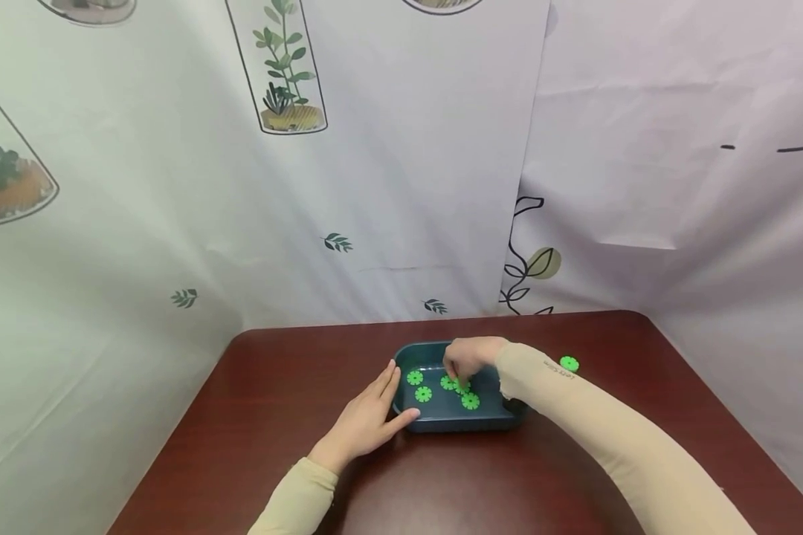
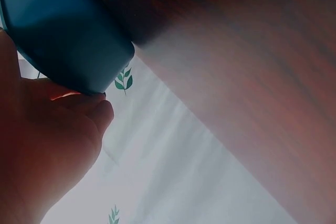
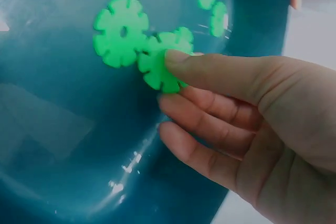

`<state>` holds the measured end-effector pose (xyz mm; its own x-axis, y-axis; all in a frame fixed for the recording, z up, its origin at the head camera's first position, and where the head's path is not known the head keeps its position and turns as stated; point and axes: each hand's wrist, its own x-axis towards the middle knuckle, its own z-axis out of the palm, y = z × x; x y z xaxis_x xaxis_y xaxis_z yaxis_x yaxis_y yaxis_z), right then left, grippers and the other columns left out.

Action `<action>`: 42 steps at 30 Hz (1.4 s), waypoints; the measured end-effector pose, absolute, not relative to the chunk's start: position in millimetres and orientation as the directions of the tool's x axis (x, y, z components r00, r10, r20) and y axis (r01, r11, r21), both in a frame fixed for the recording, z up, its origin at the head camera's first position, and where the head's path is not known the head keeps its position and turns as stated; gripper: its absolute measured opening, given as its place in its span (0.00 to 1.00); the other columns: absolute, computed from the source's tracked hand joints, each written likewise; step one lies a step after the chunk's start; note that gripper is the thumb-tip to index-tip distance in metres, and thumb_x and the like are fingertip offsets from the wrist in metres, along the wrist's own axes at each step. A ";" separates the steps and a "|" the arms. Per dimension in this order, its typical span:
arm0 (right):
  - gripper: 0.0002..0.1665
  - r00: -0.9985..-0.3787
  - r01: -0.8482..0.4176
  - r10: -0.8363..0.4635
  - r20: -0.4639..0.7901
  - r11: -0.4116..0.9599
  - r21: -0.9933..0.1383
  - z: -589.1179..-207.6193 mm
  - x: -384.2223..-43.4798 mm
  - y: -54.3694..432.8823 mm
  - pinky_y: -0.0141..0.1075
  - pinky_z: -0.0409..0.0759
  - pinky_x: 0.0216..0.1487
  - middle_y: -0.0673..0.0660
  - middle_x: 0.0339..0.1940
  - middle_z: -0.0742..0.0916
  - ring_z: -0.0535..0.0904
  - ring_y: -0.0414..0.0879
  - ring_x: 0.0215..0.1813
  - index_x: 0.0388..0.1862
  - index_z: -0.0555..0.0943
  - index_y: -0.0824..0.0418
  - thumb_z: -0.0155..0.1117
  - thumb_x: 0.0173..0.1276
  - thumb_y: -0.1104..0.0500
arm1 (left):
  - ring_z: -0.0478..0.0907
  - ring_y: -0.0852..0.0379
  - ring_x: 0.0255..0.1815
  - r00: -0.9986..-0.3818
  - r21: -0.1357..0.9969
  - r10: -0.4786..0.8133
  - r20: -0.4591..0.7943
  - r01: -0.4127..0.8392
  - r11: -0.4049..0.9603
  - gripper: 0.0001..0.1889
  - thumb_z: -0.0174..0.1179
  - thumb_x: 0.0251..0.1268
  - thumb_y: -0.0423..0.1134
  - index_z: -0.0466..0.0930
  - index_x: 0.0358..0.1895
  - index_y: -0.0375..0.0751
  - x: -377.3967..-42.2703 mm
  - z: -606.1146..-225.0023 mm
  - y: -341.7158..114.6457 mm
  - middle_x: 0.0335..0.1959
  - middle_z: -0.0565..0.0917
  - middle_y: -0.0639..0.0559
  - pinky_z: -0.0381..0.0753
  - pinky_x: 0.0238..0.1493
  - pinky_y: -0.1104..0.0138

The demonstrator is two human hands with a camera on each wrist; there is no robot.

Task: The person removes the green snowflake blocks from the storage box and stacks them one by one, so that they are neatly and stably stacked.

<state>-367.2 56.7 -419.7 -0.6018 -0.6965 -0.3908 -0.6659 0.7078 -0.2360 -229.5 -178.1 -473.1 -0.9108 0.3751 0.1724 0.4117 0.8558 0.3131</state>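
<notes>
My right hand [image 1: 468, 357] reaches into a dark teal tray [image 1: 438, 411]. Between its thumb and fingers it pinches a green notched plastic disc [image 3: 152, 69], a snowflake-like building piece. Another green disc [image 3: 122, 32] lies right by the pinched one, its edge overlapping it in the right wrist view. Several matching discs [image 1: 423, 394] lie flat on the tray floor. My left hand [image 1: 364, 420] rests against the tray's left side with straight fingers, thumb toward the front corner. In the left wrist view the tray's outer wall [image 2: 63, 35] shows above the hand.
One loose green disc [image 1: 569, 363] lies on the dark red-brown table [image 1: 294, 371], right of the tray and just beyond the right sleeve [image 1: 616, 438]. A white printed cloth [image 1: 401, 186] hangs behind the table and along its sides.
</notes>
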 end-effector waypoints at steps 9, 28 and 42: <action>0.09 -0.575 -0.655 -0.771 -0.275 0.635 -0.411 -394.0 -370.9 92.6 0.35 0.78 0.36 0.44 0.31 0.86 0.78 0.39 0.31 0.33 0.86 0.54 0.67 0.66 0.68 | 0.58 0.45 0.78 -0.919 0.331 0.359 0.162 0.393 0.858 0.50 0.44 0.70 0.74 0.54 0.79 0.34 -228.1 -478.7 -176.0 0.81 0.53 0.42 0.69 0.69 0.50; 0.07 -0.790 -0.539 -0.612 0.024 0.677 -0.501 -361.0 -382.0 194.3 0.40 0.83 0.41 0.55 0.43 0.87 0.84 0.48 0.41 0.45 0.86 0.62 0.64 0.72 0.65 | 0.57 0.45 0.79 -0.917 0.323 0.360 0.173 0.398 0.859 0.48 0.46 0.71 0.71 0.55 0.79 0.34 -232.0 -475.0 -177.3 0.82 0.52 0.42 0.68 0.70 0.50; 0.09 -0.881 -0.414 -0.469 0.058 0.706 -0.574 -397.1 -376.4 251.3 0.42 0.84 0.39 0.57 0.38 0.89 0.84 0.52 0.38 0.44 0.86 0.69 0.61 0.72 0.68 | 0.57 0.46 0.79 -0.914 0.310 0.360 0.185 0.402 0.861 0.49 0.46 0.70 0.72 0.55 0.79 0.34 -233.5 -477.2 -176.5 0.81 0.53 0.43 0.67 0.70 0.50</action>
<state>-376.4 251.3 -397.1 -0.8813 -0.4690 0.0583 -0.4140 0.7065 -0.5741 -233.5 -176.5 -477.2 -0.9143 0.3603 0.1851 0.4023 0.8613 0.3105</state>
